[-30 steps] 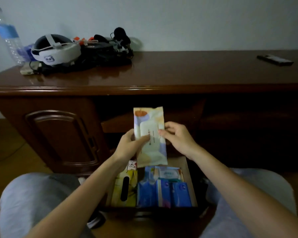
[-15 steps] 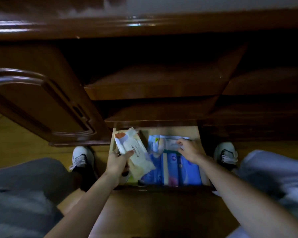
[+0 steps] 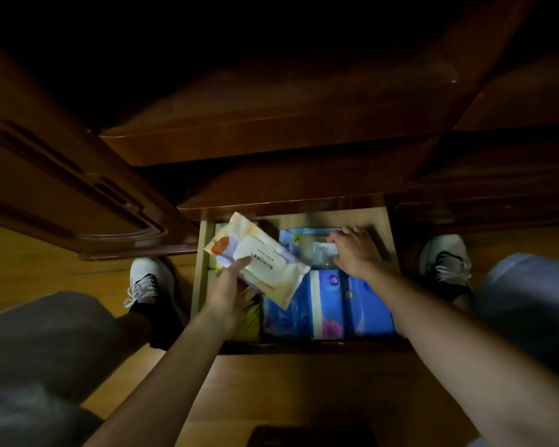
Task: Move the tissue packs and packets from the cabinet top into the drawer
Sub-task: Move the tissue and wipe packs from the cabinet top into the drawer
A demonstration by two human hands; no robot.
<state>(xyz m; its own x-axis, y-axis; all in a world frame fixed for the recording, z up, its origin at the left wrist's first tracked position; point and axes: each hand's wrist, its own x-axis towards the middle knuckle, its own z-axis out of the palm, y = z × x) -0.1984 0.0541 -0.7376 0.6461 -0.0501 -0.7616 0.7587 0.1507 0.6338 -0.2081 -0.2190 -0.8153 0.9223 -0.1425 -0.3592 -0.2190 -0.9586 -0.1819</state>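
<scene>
The open drawer [image 3: 388,240] sits low in front of me, its light wooden walls showing. My left hand [image 3: 229,285] grips a cream wet-wipe pack [image 3: 259,258] with an orange print, held tilted over the drawer's left part. Blue tissue packs [image 3: 333,304] lie side by side in the drawer's near half. My right hand [image 3: 355,250] rests at the back right of the drawer, its fingers on a small pale packet [image 3: 323,253]. A yellow packet [image 3: 250,321] peeks out under my left wrist.
A dark wooden cabinet door [image 3: 65,191] hangs open on the left. A shelf edge [image 3: 271,146] juts out above the drawer. My white shoes [image 3: 146,279] [image 3: 446,262] stand on the wooden floor either side of the drawer.
The view has tipped further down and closer to the drawer. My left hand holds the wipe pack lower over the drawer. My right hand has reached deeper to the packet at the back.
</scene>
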